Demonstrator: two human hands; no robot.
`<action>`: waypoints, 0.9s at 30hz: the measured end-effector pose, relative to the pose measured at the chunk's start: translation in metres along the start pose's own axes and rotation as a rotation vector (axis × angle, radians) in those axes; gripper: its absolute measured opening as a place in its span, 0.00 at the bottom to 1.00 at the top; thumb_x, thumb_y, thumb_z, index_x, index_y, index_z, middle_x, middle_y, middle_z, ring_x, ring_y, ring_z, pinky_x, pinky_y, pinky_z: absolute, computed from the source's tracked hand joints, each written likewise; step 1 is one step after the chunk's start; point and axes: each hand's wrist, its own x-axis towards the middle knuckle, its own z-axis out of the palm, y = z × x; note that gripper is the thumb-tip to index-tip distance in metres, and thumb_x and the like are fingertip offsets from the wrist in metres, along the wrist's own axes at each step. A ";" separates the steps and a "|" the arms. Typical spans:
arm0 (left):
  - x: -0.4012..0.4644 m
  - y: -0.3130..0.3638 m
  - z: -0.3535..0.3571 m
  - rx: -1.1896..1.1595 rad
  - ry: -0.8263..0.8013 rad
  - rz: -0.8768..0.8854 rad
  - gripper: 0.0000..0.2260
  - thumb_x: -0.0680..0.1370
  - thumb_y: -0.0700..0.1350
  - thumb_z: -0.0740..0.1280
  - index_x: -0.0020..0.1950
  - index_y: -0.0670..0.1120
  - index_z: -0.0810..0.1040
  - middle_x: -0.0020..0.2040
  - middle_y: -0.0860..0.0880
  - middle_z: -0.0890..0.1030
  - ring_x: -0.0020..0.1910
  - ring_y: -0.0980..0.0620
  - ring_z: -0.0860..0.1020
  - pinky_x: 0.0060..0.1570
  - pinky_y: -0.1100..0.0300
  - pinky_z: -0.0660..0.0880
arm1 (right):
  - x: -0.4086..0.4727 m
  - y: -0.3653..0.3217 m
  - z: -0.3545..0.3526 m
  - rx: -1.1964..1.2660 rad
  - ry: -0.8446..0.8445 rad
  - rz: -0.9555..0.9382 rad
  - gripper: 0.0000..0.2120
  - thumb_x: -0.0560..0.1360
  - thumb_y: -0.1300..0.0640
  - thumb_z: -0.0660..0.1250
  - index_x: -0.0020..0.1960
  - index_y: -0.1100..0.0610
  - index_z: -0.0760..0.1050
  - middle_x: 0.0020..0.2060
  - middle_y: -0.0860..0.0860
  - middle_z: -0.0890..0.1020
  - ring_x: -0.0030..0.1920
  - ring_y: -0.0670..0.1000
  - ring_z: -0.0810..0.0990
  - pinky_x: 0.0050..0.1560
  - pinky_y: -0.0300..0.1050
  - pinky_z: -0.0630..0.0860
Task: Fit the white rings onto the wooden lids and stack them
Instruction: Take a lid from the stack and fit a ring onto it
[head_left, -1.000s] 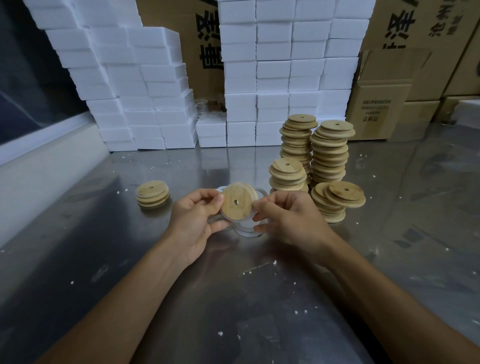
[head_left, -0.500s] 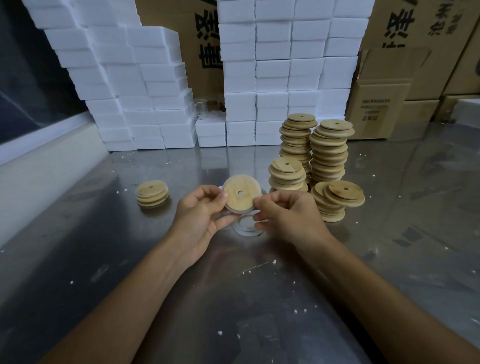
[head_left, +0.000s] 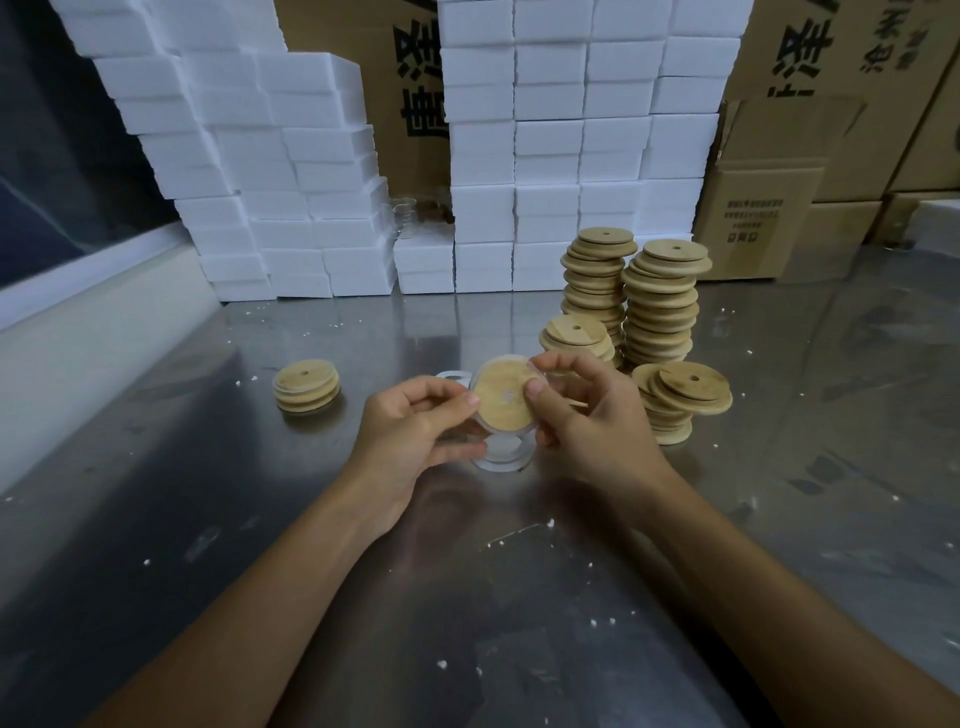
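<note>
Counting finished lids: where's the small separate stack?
In the head view, the small stack stands alone on the metal table, left of the left hand, in front of the white foam blocks.

Loose white rings (head_left: 501, 457) lie partly hidden behind both hands.

- A metal table (head_left: 218, 519) with a dull, reflective top fills the lower and middle frame, speckled with small white crumbs (head_left: 597, 622).
- Left of centre, a short stack of lids with rings (head_left: 306, 387) sits alone.
- Right of centre, four stacks of plain wooden lids (head_left: 660, 306) stand close together: two tall behind, two short in front, the front-right one slumped.
- At centre, loose white rings (head_left: 501, 457) lie flat on the table.
- Along the far edge, white foam blocks (head_left: 291, 208) are stacked in walls, upper left to upper centre.
- Upper right, cardboard boxes (head_left: 753, 218) rest on the table.
</note>
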 end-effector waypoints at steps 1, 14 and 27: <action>0.000 0.002 0.000 0.008 0.011 0.013 0.02 0.74 0.36 0.71 0.45 0.39 0.80 0.44 0.38 0.84 0.43 0.43 0.84 0.42 0.48 0.82 | 0.000 0.002 0.000 -0.049 -0.018 -0.040 0.06 0.79 0.66 0.67 0.51 0.55 0.78 0.31 0.48 0.80 0.25 0.43 0.75 0.26 0.36 0.72; 0.001 0.004 0.008 -0.166 0.090 -0.006 0.04 0.78 0.33 0.66 0.44 0.37 0.77 0.40 0.42 0.83 0.41 0.46 0.84 0.42 0.51 0.83 | -0.007 0.007 0.009 -0.077 -0.139 -0.067 0.15 0.75 0.61 0.74 0.60 0.52 0.77 0.46 0.59 0.83 0.27 0.50 0.80 0.29 0.43 0.78; -0.002 0.003 0.008 -0.020 -0.013 -0.075 0.02 0.76 0.34 0.68 0.44 0.36 0.77 0.42 0.37 0.83 0.38 0.45 0.84 0.39 0.57 0.81 | -0.003 0.002 0.005 -0.008 0.154 -0.063 0.10 0.71 0.62 0.77 0.42 0.57 0.75 0.36 0.57 0.85 0.31 0.53 0.85 0.34 0.44 0.81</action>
